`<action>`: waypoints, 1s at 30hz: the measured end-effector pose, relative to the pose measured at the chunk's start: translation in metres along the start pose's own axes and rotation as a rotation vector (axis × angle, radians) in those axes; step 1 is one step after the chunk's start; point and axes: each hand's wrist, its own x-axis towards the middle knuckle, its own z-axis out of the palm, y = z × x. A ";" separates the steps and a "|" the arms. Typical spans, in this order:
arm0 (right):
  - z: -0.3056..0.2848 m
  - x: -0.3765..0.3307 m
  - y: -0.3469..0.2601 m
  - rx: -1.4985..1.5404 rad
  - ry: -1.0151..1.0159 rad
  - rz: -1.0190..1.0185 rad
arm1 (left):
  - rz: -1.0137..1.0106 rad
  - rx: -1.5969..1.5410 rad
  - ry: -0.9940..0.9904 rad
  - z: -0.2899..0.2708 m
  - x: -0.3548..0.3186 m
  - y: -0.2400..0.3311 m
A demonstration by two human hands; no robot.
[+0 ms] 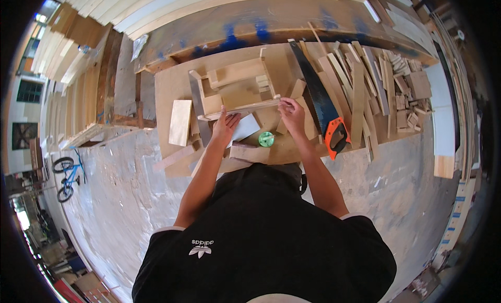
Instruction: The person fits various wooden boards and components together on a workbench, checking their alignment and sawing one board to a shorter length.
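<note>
A small box-like frame of pale plywood pieces (237, 86) lies on a plywood sheet (167, 89) on the floor. My left hand (225, 126) presses flat on the near strip of the frame (245, 109). At that strip's right end my right hand (290, 113) pinches something small; what it is cannot be made out. A green round container (266, 139) sits just below, between my two hands. A white flat piece (244, 128) lies beside my left hand.
A handsaw with an orange and black handle (322, 107) lies to the right of my right hand. Several wood offcuts and strips (376, 89) pile up further right. A loose plywood rectangle (180, 122) lies left. Stacked boards (156, 10) run along the back. A blue bicycle (68, 175) stands far left.
</note>
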 end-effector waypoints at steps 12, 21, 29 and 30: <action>-0.004 -0.011 0.001 -0.026 -0.013 -0.056 | 0.013 -0.020 -0.103 -0.022 0.008 -0.004; -0.049 -0.046 -0.048 -0.079 -0.126 -0.096 | 0.026 0.052 0.033 0.016 -0.040 -0.005; -0.100 -0.054 -0.055 0.046 -0.290 0.017 | 0.257 0.468 -0.342 0.089 -0.059 -0.040; -0.109 -0.054 -0.057 0.076 -0.305 0.136 | 0.292 0.551 -0.374 0.102 -0.057 -0.046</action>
